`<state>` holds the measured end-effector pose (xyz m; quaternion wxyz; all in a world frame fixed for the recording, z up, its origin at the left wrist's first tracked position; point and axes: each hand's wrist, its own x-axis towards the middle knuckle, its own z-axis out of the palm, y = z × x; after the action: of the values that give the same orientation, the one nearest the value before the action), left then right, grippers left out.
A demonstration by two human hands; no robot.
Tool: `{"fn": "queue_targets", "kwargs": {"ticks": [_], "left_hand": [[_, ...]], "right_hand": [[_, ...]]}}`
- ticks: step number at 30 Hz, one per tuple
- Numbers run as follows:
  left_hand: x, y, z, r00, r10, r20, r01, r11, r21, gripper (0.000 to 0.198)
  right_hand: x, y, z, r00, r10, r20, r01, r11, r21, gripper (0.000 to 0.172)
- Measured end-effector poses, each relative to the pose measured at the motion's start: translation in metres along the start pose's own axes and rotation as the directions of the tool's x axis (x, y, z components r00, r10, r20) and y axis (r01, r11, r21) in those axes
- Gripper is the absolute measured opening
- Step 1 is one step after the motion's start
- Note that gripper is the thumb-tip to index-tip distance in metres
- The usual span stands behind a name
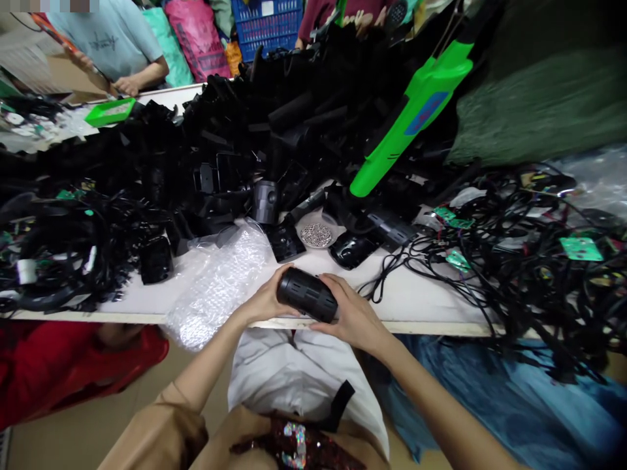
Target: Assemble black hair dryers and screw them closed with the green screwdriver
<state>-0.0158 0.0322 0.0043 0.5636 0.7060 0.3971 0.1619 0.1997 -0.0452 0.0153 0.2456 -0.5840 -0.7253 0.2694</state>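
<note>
Both of my hands hold a black slotted plastic cylinder [307, 295] just above the table's near edge. My left hand [267, 301] cups its left end, and my right hand [350, 318] wraps its right end. Clear bubble wrap [218, 281] lies beside my left hand, partly over the edge of the white table [406, 297]. Beyond the cylinder sit a small dish of silvery metal pieces [316, 235] and a glossy black plastic shell [353, 249]. Neither hand touches these.
Black plastic parts [220, 130] lie heaped along the table, with tangled black cables [514, 261] and a green circuit board [581, 248] at right. A green-handled tool [416, 111] rests on the heap. A co-worker [112, 46] sits beyond, at top left.
</note>
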Motion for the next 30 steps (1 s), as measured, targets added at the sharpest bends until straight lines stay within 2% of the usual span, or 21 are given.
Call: {"fn": "queue_targets", "kwargs": {"ticks": [4,8,10,12,15,19,22,25,30], "left_hand": [[0.001,-0.003,0.0,1.0,0.002,-0.014,-0.001,1.0,0.027,0.104],[0.002,-0.006,0.001,1.0,-0.017,-0.023,0.018,1.0,0.022,0.106],[0.002,-0.006,0.001,1.0,-0.006,-0.005,0.006,1.0,0.004,0.105],[0.002,-0.005,0.001,1.0,0.012,0.011,-0.012,1.0,0.013,0.104],[0.0,-0.003,0.002,1.0,0.022,0.009,-0.023,0.996,0.085,0.104],[-0.004,-0.001,0.002,1.0,0.028,-0.004,-0.027,0.981,0.192,0.097],[-0.006,-0.001,0.0,1.0,0.005,0.015,-0.009,0.973,0.232,0.095],[-0.006,0.0,-0.001,0.999,0.008,0.034,-0.016,0.972,0.235,0.099],[-0.006,0.006,-0.001,0.995,0.096,0.035,-0.102,0.948,0.3,0.104]], "right_hand": [[0.003,0.0,0.0,1.0,0.011,0.002,-0.011,0.999,0.031,0.072],[0.005,0.004,-0.001,0.999,0.032,-0.035,-0.026,0.987,0.156,0.071],[0.006,0.007,-0.002,0.996,0.08,-0.044,-0.067,0.965,0.255,0.07],[0.007,0.01,-0.005,0.986,0.166,-0.036,-0.138,0.907,0.398,0.068],[0.01,0.016,-0.01,0.954,0.298,-0.026,-0.221,0.762,0.609,0.064],[0.014,0.023,-0.015,0.907,0.415,-0.071,-0.204,0.581,0.788,0.056],[0.014,0.026,-0.018,0.889,0.45,-0.081,-0.178,0.503,0.846,0.049],[0.012,0.029,-0.019,0.877,0.47,-0.1,-0.171,0.499,0.85,0.046],[0.007,0.033,-0.02,0.876,0.468,-0.116,-0.18,0.541,0.822,0.048]]}}
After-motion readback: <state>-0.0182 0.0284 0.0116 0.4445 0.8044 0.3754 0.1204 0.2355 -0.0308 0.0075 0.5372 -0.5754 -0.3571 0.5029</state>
